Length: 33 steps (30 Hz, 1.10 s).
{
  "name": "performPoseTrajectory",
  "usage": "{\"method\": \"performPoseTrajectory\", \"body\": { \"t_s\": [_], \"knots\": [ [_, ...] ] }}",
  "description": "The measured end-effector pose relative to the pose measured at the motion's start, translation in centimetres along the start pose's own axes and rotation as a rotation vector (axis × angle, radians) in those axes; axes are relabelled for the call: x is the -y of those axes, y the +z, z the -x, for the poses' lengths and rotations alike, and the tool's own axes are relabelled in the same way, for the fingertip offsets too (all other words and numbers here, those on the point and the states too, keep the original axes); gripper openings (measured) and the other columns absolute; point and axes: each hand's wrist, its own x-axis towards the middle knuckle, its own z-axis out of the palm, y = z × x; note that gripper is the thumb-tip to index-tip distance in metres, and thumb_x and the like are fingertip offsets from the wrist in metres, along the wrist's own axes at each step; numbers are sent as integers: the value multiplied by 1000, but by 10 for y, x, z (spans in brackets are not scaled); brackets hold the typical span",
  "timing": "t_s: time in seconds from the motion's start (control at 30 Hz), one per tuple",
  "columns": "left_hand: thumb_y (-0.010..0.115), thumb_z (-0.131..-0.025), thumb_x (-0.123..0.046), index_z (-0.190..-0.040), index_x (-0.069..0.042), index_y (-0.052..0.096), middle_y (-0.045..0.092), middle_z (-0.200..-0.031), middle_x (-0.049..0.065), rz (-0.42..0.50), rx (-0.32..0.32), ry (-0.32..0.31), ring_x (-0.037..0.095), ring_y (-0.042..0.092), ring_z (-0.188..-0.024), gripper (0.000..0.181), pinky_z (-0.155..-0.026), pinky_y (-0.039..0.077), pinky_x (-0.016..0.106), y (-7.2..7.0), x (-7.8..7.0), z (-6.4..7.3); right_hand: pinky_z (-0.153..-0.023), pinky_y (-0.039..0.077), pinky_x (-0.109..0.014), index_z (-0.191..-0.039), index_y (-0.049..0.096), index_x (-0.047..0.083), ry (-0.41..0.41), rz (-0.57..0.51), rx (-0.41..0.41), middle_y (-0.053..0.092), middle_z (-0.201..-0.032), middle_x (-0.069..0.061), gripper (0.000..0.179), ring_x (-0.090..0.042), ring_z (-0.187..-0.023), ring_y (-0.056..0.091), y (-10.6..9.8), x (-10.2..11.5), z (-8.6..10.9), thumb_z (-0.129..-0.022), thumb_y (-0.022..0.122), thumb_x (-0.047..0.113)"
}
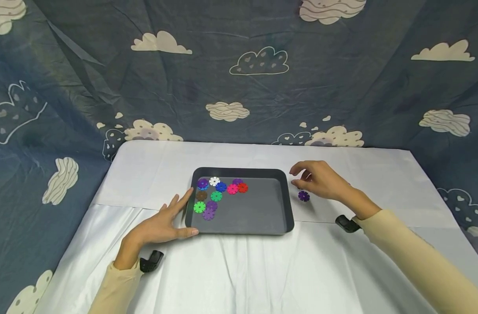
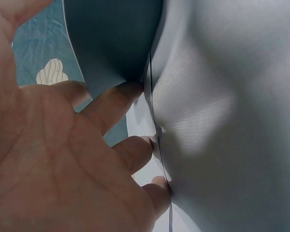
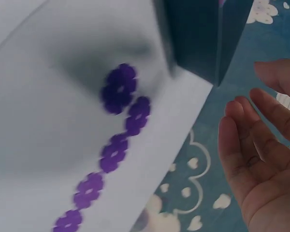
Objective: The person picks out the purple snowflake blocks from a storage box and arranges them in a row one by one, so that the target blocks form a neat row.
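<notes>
My left hand point(image 1: 160, 224) touches the left side of a dark grey tray point(image 1: 262, 209), its fingers spread and nearly straight; in the left wrist view its fingertips meet the tray's outer wall point(image 2: 121, 43). Just right of the tray, my right hand point(image 1: 321, 181) hovers with loosely bent fingers. The right wrist view shows nothing between that thumb and the fingers. A dark purple notched disc point(image 1: 303, 196) is below the hand; whether it touches the cloth I cannot tell. More purple discs point(image 3: 114, 152) form a line on the cloth, mostly hidden by the hand in the head view.
Inside the tray, toward its left, are several coloured discs, among them a green disc point(image 1: 199, 207), a white disc point(image 1: 214, 181) and a red disc point(image 1: 243, 187). White cloth point(image 1: 239, 270) covers the table. A dark cloud-patterned curtain point(image 1: 207, 78) hangs behind.
</notes>
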Motion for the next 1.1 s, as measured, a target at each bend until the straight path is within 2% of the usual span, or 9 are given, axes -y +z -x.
{"method": "performPoseTrajectory", "body": {
  "t_s": [0.3,0.5,0.63,0.87,1.1],
  "knots": [
    [76,-81,-58,-162,-38,3,2,-166,26,-6,-5,5,56,-3,-149,111,-115,5,75,0,0,1,-74,59,-35,-110,72,2,-64,-28,55,74,-102,-9,23,-19,-85,69,8,33,-35,-90,75,13],
    [76,-81,-58,-161,-38,3,1,-166,27,-2,-2,9,58,-3,-148,111,-114,6,76,0,1,1,-72,55,-33,-109,72,2,-128,15,98,74,-98,-7,23,-14,-78,64,21,57,-60,-90,73,14],
    [76,-81,-58,-161,-39,2,0,-165,28,-4,-3,10,61,-3,-146,111,-112,8,78,-1,1,1,-78,56,-36,-113,72,3,-131,55,169,74,-103,-8,25,-18,-82,66,29,71,-77,-91,72,16],
    [76,-81,-58,-161,-39,2,0,-166,28,-3,-5,11,60,-3,-147,111,-113,8,78,-1,1,-1,-90,56,-39,-114,71,3,-139,107,272,73,-107,-10,23,-22,-98,67,45,81,-100,-93,69,11],
    [77,-81,-58,-161,-39,2,1,-166,27,0,-1,15,57,-3,-148,111,-115,5,75,0,0,-1,-97,54,-41,-115,72,4,-161,108,320,72,-111,-12,26,-25,-107,67,62,82,-105,-91,62,-2]
  ]
}}
